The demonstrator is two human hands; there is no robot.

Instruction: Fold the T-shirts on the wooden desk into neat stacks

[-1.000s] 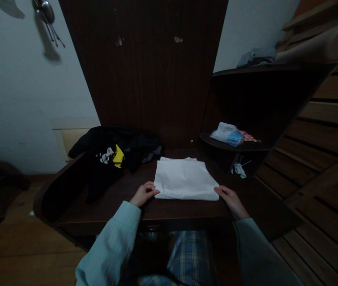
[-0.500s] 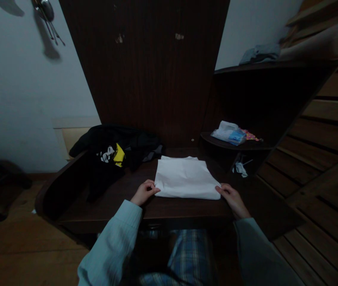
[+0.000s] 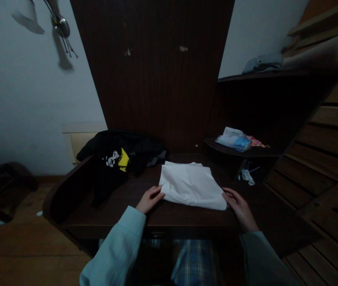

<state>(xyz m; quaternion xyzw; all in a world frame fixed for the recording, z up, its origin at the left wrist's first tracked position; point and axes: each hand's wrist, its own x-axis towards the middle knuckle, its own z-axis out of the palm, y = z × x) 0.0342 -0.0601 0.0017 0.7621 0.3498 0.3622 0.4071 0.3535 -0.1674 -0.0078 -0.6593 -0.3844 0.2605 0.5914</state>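
A folded piece of white cloth lies flat on the dark wooden desk in front of me, its near edge a little slanted and creased. At its left edge, my left hand is closed with thumb and fingers pinching the near corner. My right hand is at the opposite edge, thumb over the fabric and fingers along its side; part of that grip is hidden. What kind of garment or cloth it is cannot be told from the folds.
Black clothing with a yellow and white print is heaped at the desk's left. To the right, a corner shelf carries a plastic packet. Wooden slats border the right side. A wall lamp hangs upper left.
The view has shifted, so everything sits slightly lower and further right. The cloth's near edge now slants down to the right with more creases. Both hands stay at its sides.
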